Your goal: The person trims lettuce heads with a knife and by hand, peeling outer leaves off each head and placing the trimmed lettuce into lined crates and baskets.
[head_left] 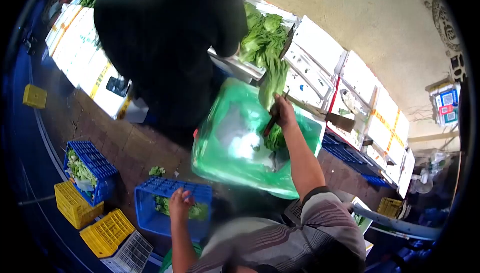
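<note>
My right hand [284, 111] is closed at the base of a long head of leafy lettuce [274, 80], above a large box lined with green plastic [220, 160]. A dark, narrow object, perhaps a knife [270, 125], shows just below that hand; whether the hand grips it too, I cannot tell. More greens [275, 138] lie inside the lined box. Over a blue crate [150, 213] holding some leaves, my left hand [180, 204] hangs with its fingers loosely bent and apart, nothing visible in them.
A person in dark clothes [160, 48] stands across from me beside a heap of lettuce [260, 35]. White foam boxes [320, 48] line the wall, a cleaver-like blade [340, 121] by them. Yellow crates [75, 205] and another blue crate [102, 165] stand on the floor at left.
</note>
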A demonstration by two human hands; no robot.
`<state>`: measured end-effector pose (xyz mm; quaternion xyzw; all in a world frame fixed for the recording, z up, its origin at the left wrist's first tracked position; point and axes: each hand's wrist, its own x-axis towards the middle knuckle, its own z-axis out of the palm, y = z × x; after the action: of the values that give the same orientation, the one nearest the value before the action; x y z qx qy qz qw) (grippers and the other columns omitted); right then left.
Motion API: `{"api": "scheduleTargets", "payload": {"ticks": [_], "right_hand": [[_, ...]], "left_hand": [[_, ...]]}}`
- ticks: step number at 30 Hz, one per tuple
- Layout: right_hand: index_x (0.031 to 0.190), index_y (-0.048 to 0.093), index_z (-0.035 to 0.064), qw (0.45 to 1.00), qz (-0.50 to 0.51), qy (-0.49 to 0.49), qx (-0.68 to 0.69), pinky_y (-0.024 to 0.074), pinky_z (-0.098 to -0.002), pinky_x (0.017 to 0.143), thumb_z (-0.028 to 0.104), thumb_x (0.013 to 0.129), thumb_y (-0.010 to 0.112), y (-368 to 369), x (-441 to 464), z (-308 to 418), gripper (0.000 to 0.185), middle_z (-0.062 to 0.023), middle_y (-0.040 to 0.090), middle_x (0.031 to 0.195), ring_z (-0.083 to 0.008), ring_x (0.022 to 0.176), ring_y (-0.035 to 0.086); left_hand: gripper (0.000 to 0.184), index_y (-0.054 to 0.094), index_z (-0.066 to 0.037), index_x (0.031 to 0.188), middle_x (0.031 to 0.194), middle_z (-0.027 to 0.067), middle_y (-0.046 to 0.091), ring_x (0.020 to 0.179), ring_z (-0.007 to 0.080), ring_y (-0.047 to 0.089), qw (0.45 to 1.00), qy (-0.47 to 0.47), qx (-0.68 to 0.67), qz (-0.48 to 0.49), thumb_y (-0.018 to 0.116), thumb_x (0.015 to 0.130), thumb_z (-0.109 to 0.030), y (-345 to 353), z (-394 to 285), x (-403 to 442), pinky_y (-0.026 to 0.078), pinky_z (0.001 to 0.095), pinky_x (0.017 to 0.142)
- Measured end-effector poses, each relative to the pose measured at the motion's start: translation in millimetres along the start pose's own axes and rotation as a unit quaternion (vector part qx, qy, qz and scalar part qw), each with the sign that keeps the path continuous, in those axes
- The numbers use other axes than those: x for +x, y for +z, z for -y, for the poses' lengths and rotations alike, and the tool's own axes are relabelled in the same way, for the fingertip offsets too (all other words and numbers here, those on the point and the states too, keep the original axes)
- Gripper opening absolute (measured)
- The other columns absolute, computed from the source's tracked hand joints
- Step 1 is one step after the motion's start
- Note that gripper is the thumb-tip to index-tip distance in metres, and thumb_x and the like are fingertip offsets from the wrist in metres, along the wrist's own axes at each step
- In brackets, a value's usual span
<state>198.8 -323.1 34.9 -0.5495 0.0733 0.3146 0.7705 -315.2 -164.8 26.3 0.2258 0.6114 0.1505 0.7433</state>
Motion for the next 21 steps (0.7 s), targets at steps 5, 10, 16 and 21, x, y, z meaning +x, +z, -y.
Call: {"api": "scheduleTargets", "payload": {"ticks": [5,10,16,21], "right_hand": [[0.093,0.056,0.0075,0.997,0.055,-0.058,0.017,0.039,-0.0294,0.044,0.025,0.094,0.065,36.2,112.3,46.1,0.02,0.0002,0.045,0.057,-0.0134,0.044,0.044],[0.093,0.058,0.0084,0.992,-0.013,-0.121,0.014,0.0404,-0.0289,0.04,0.025,0.093,0.068,61.4,213.4,77.6,0.019,-0.0005,0.049,0.056,-0.0125,0.039,0.044],[0.098,0.06,0.0044,0.975,-0.066,-0.184,-0.101,0.0445,-0.0303,0.042,0.027,0.089,0.073,84.0,311.2,120.6,0.027,-0.0036,0.059,0.068,-0.0126,0.043,0.051],[0.113,0.058,-0.0028,0.926,-0.077,-0.308,-0.205,0.0456,-0.0293,0.045,0.034,0.084,0.077,94.7,335.3,127.5,0.05,-0.0057,0.062,0.083,-0.0134,0.049,0.049]], "left_hand": [[0.031,0.056,-0.002,0.117,0.097,0.0142,0.063,0.083,0.0266,0.062,0.999,-0.007,0.023,-0.032,0.062,0.096,-0.024,2.4,13.1,14.9,0.056,0.041,0.068],[0.025,0.061,-0.001,0.115,0.099,0.011,0.066,0.093,0.0225,0.063,0.987,0.053,0.145,0.042,0.055,0.096,-0.017,-62.6,54.3,52.0,0.054,0.0343,0.077],[0.024,0.055,0.007,0.112,0.09,0.0145,0.059,0.082,0.0222,0.059,0.989,-0.045,-0.137,0.018,0.057,0.096,-0.011,-12.1,36.9,25.6,0.052,0.0433,0.067],[0.021,0.057,-0.002,0.107,0.098,0.0148,0.06,0.084,0.027,0.058,0.996,-0.074,-0.024,-0.036,0.048,0.099,-0.019,21.7,29.2,24.5,0.051,0.0438,0.072]]}}
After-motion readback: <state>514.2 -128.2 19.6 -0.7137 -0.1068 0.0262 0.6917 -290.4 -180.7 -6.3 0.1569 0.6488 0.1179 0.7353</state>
